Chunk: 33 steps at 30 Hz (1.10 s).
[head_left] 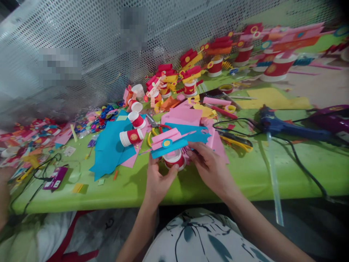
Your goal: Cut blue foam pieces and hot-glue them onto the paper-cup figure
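My left hand (pixel 160 178) is wrapped round a small red and white paper cup (pixel 174 160), thumb on its front. Across the top of the cup lie pink and blue rolled paper pieces (pixel 169 142) with a yellow dot in the middle. At the cup's right side, my right hand (pixel 209 167) has its fingers closed on a pink folded paper strip (pixel 185 150). Two more red and white cups lie to the left, a tipped cup (pixel 128 137) and a smaller-looking cup (pixel 136 120) behind it. Scissors (pixel 152 122) rest just beyond the rolls.
A blue glue gun (pixel 289 125) with a long glue stick (pixel 274 178) and cables lies at right. Blue paper (pixel 106 145), pink paper (pixel 182 116) and a cutter (pixel 237 141) cover the green table. Finished cup figures (pixel 190 87) line the mesh wall. Another person's hand (pixel 5 185) shows at left.
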Each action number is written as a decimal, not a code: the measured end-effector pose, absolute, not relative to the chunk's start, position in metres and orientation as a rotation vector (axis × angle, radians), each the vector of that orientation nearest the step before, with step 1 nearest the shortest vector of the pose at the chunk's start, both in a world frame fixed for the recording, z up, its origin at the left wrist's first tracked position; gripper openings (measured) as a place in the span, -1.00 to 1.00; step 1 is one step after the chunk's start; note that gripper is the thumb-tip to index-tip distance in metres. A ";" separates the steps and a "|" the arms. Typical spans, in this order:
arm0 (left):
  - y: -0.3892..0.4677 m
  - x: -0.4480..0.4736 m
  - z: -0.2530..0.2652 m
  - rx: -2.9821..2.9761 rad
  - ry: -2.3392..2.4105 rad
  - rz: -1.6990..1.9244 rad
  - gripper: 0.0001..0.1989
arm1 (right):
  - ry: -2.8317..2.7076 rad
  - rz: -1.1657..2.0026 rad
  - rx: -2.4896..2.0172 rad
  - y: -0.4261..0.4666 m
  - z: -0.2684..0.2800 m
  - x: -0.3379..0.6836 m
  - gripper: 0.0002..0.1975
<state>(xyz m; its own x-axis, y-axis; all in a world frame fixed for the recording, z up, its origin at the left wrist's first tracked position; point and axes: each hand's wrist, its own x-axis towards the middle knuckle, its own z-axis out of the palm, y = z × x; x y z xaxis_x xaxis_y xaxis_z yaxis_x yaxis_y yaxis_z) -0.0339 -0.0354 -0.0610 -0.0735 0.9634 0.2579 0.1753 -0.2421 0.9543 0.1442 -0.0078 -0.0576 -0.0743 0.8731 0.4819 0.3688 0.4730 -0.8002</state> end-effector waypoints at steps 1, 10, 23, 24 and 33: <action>-0.035 -0.034 -0.060 1.480 1.271 1.389 -0.45 | -1.664 0.591 -1.078 -0.008 -0.057 0.144 -0.77; -0.034 -0.034 -0.061 1.480 1.263 1.383 -0.43 | -1.674 0.585 -1.077 -0.008 -0.057 0.144 -0.75; -0.035 -0.035 -0.057 1.491 1.301 1.357 -0.45 | -1.673 0.602 -1.067 -0.007 -0.058 0.144 -0.74; -0.035 -0.035 -0.057 1.493 1.298 1.358 -0.44 | -1.674 0.605 -1.068 -0.007 -0.059 0.144 -0.74; -0.035 -0.035 -0.059 1.501 1.309 1.358 -0.46 | -1.673 0.600 -1.063 -0.007 -0.060 0.144 -0.76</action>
<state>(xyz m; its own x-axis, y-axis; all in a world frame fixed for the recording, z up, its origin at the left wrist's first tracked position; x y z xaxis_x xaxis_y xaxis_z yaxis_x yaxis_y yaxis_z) -0.0350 -0.0350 -0.0588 -0.0681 0.9660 0.2493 0.2135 -0.2299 0.9495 0.1439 -0.0067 -0.0603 -0.0894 0.8677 0.4890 0.3591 0.4860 -0.7968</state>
